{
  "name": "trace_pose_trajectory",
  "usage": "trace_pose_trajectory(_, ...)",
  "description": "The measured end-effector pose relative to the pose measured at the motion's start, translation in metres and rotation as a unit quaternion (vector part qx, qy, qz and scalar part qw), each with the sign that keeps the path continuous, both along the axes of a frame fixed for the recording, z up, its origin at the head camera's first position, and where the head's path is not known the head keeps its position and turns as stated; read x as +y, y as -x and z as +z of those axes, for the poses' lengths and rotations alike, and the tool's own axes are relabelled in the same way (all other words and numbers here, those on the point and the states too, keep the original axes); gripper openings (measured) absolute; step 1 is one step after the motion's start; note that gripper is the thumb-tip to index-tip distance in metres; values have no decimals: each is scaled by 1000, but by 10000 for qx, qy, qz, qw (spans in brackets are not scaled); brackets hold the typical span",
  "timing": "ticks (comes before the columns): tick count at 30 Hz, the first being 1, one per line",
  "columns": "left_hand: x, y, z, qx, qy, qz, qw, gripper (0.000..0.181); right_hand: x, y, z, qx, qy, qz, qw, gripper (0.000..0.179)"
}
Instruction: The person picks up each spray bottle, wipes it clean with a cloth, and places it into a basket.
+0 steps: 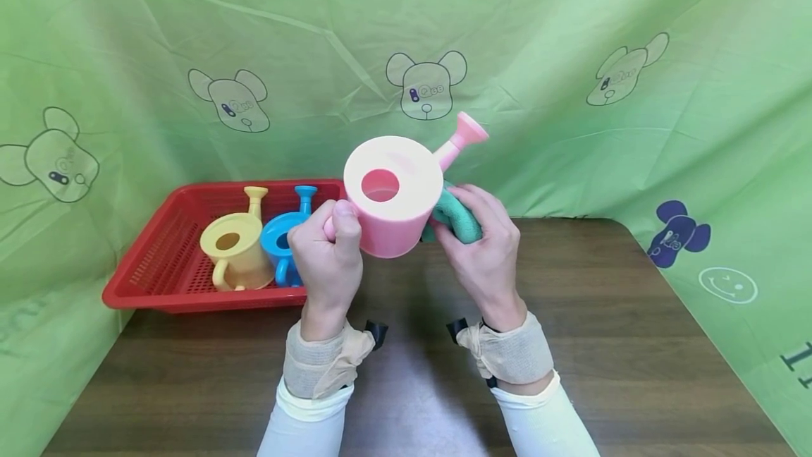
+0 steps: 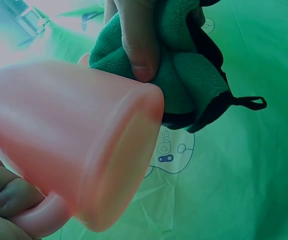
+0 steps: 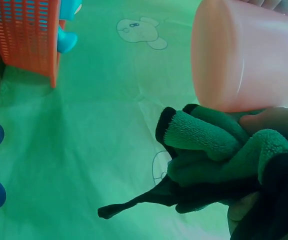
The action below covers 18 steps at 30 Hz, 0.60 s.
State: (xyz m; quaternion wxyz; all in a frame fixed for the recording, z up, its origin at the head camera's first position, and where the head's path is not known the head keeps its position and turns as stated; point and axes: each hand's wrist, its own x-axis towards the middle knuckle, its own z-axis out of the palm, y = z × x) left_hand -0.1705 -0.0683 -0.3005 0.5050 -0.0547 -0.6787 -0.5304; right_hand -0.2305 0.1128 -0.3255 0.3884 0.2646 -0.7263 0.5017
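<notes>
A pink toy watering can is held up above the table, its spout pointing to the far right. My left hand grips its handle, with the thumb on top. My right hand holds a bunched green cloth against the can's right side, below the spout. In the left wrist view the cloth shows a dark edging and a small hanging loop, and the thumb presses it to the can's wall. The right wrist view shows the cloth touching the can near its base.
At the left of the wooden table stands a red plastic basket. Inside it are a yellow watering can and a blue watering can, side by side. A green printed sheet hangs behind and around the table.
</notes>
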Motion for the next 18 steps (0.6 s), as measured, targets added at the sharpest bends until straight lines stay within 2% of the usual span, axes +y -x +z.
trace_pose_trajectory(7, -2, 1, 1, 47, -213, -11, 9998, 46, 2, 1, 0, -214, -385, 81, 9990, 36)
trace_pose_trajectory(9, -3, 2, 2, 119, -475, -139, 9987, 44, 3, 1, -1, -246, -455, 104, 9986, 37)
trace_pose_trajectory(11, -5, 4, 3, 253, -919, -392, 9947, 44, 2, 2, -1, -239, -370, 86, 9990, 37)
trace_pose_trajectory(13, -7, 6, 5, 450, -1509, -732, 9848, 44, 0, 2, -1, -207, -196, 47, 9996, 37)
trace_pose_trajectory(15, -9, 7, 7, 627, -2111, -1055, 9697, 46, -2, 1, -1, -166, 49, -7, 9998, 37)
trace_pose_trajectory(18, -11, 9, 10, 791, -2764, -1368, 9480, 49, -7, -3, -1, -77, 380, -46, 9992, 39)
